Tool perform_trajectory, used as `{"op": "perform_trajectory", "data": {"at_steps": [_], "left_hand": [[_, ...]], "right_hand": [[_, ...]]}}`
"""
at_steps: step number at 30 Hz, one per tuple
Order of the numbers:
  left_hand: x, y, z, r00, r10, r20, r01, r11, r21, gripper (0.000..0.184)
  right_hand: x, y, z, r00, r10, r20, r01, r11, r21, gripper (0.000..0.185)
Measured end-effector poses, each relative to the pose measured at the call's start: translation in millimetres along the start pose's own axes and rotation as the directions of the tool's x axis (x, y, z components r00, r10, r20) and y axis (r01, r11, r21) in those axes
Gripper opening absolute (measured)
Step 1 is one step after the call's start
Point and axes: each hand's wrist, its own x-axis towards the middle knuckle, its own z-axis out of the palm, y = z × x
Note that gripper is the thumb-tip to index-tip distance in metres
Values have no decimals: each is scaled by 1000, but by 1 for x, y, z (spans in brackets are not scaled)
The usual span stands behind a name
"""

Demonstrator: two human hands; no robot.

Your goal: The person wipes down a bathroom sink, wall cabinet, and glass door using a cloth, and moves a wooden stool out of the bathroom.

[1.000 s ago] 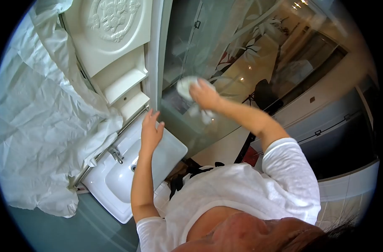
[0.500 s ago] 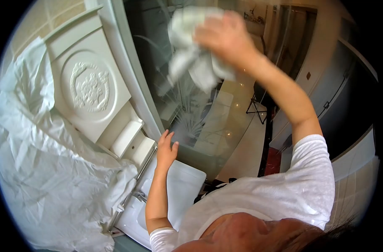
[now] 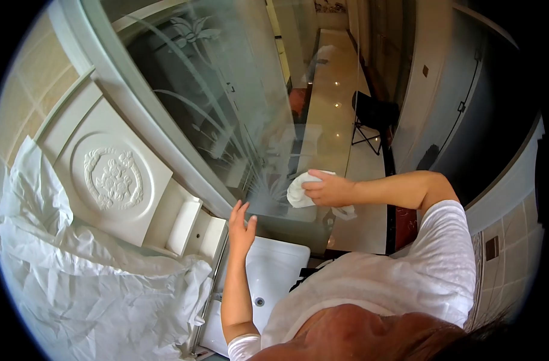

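Observation:
My right hand (image 3: 331, 189) is closed on a bunched white cloth (image 3: 297, 191), low against the glass panel (image 3: 226, 141) with its frosted flower and leaf pattern. A loose end of the cloth hangs below the fingers. On the other side, my left hand (image 3: 242, 231) is raised with its fingers spread and holds nothing. It is near the lower end of the panel's pale frame (image 3: 148, 114), above the white washbasin (image 3: 280, 256). Whether its fingertips touch the frame or glass, I cannot tell.
To the left stands a white cabinet with a carved oval panel (image 3: 114, 179) and a small open shelf (image 3: 184, 227). Crumpled white sheeting (image 3: 94, 295) drapes over its lower part. Beyond the glass are a folding chair (image 3: 374, 114) and a shiny hallway floor (image 3: 331, 114).
My right hand has come down from high on the glass with the cloth, which is more gathered now. My left hand stays by the frame. The view has shifted, showing more of the hallway.

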Motion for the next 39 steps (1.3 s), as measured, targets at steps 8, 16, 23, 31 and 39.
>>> {"op": "perform_trajectory", "data": {"at_steps": [8,16,23,31,39], "left_hand": [[-41,-45,9,976,-209,58,211,977,-30,36],[-35,-44,33,964,-225,141,245,958,-146,35],[-35,-41,42,959,-201,199,238,953,-185,34],[-37,-38,65,934,-178,309,246,948,-200,34],[-78,-51,80,904,-239,354,307,940,-150,34]], "right_hand": [[-10,100,-143,856,266,-443,-370,914,-167,18],[2,194,-243,418,251,-873,-753,634,-178,68],[5,162,-207,158,637,-755,-634,652,417,52],[-15,95,-117,107,826,-553,-612,493,619,48],[-33,5,-38,69,993,-92,-544,114,831,49]]}}
